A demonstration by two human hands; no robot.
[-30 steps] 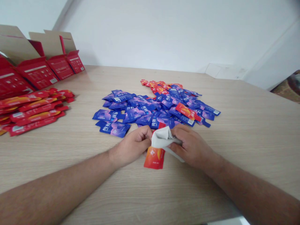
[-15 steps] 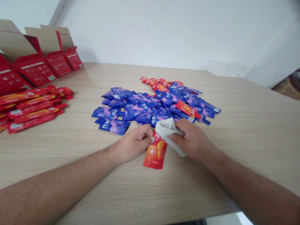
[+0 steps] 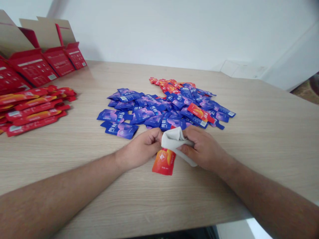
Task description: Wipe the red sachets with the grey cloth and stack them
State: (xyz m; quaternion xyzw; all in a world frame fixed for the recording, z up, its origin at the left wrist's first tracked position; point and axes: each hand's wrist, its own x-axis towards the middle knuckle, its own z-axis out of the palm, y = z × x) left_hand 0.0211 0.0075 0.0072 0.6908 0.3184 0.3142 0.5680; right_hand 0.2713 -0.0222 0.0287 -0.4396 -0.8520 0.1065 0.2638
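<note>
1. Far left: red cartons (image 3: 32, 66), flaps open; stacked red-orange sachets (image 3: 32, 109) lie in front of them on the pale wood table (image 3: 224, 186).
2. Left hand (image 3: 139, 149): fingers curled at the top of the sachet; grip hidden, cannot tell.
3. Centre: orange-red sachet (image 3: 163, 162), lower end showing below the hands. Since the last frame, grey cloth (image 3: 174, 141) has moved down over its printed upper part.
4. Right hand (image 3: 201, 147): fingers clenched on the cloth.
5. Beyond the hands: heap of blue sachets (image 3: 149, 114), red-orange ones at its far edge.
</note>
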